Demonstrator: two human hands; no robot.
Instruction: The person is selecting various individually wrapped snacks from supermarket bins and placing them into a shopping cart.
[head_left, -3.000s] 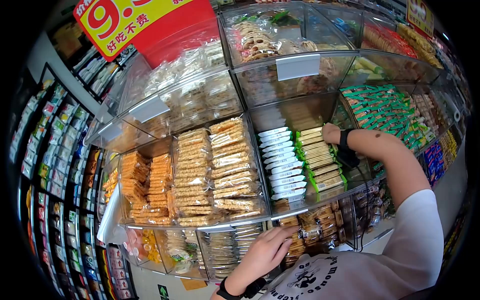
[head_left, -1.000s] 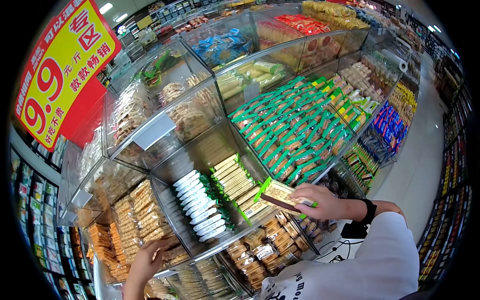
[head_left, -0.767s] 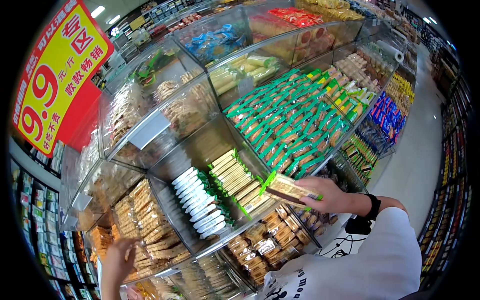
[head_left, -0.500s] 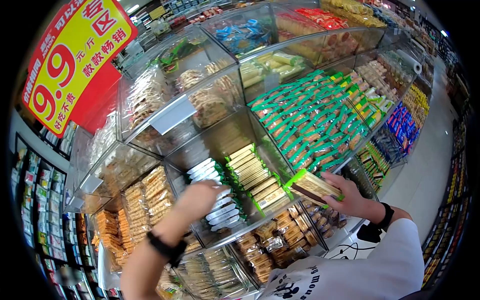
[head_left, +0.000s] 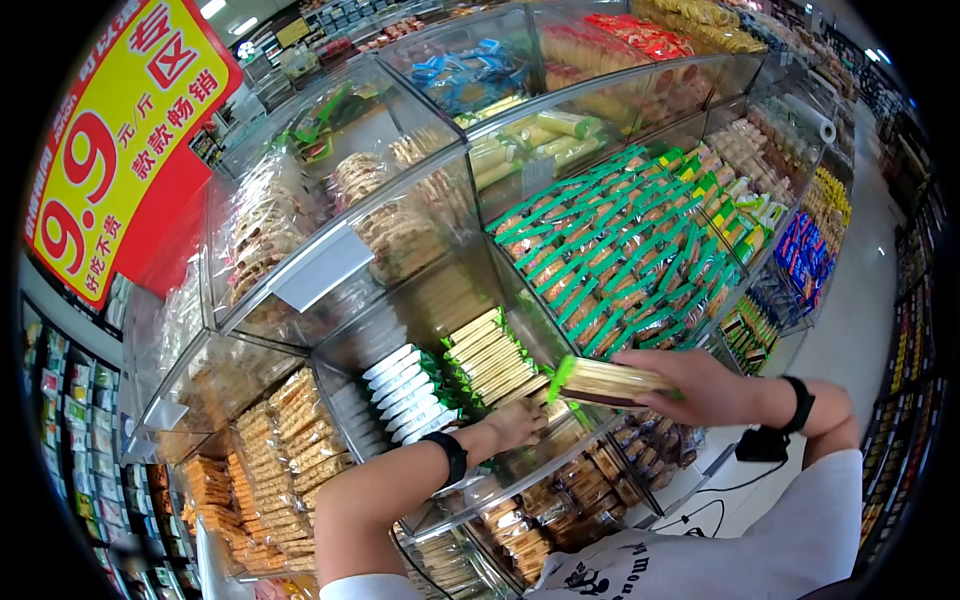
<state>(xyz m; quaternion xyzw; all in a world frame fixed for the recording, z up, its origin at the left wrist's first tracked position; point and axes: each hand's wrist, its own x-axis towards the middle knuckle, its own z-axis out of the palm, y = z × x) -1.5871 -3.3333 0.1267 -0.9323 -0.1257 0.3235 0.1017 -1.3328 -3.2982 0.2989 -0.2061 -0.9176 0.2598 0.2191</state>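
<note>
My right hand (head_left: 705, 386) grips a small stack of beige snack packs with green ends (head_left: 608, 381), held level in front of the clear bin (head_left: 470, 290). My left hand (head_left: 516, 423) reaches into the front of that same bin, its fingers down among the rows of matching beige packs (head_left: 490, 360). Whether those fingers have closed on a pack is hidden. A black band sits on each wrist. White packs (head_left: 405, 392) fill the left side of the bin.
Tiered clear bins of wrapped snacks surround the hands. Green-striped packs (head_left: 610, 260) lie to the right and biscuit stacks (head_left: 290, 440) to the lower left. A yellow and red price sign (head_left: 110, 150) hangs at upper left. An aisle floor (head_left: 850, 330) runs along the right.
My left hand has swung up from the lower-left bins and across into the beige-pack bin. My right hand still holds its stack and has shifted slightly.
</note>
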